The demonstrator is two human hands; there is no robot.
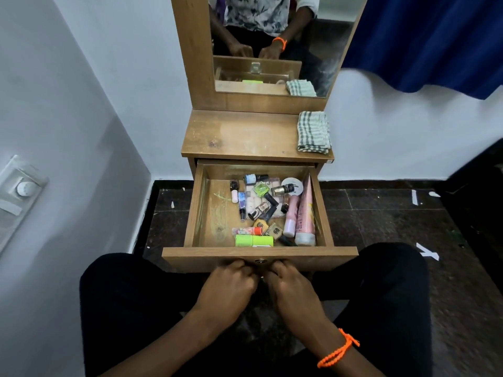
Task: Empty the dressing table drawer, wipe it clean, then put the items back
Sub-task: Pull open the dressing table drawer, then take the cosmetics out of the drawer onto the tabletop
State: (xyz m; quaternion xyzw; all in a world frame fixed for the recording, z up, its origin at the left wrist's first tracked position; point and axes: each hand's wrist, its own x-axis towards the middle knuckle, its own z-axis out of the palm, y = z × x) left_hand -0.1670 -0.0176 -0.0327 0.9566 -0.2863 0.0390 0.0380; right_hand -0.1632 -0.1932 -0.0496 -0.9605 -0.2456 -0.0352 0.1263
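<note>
**Drawer open, contents in place**

Left hand [227,281]: fingers curled at drawer [260,254] front. Green tube [254,240]: lies crosswise, just beyond the front panel. Right hand [290,284]: likewise curled at the front; pink tube [306,213], lengthwise, nearer it. Checked cloth [313,131]: counter [239,134], far right.

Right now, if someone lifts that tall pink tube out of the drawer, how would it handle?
The pink tube looks like soft plastic, so it would probably give when squeezed. It lies flat along the drawer's right wall, unlikely to roll far. Its broad cap suggests it could stand upright.
</note>
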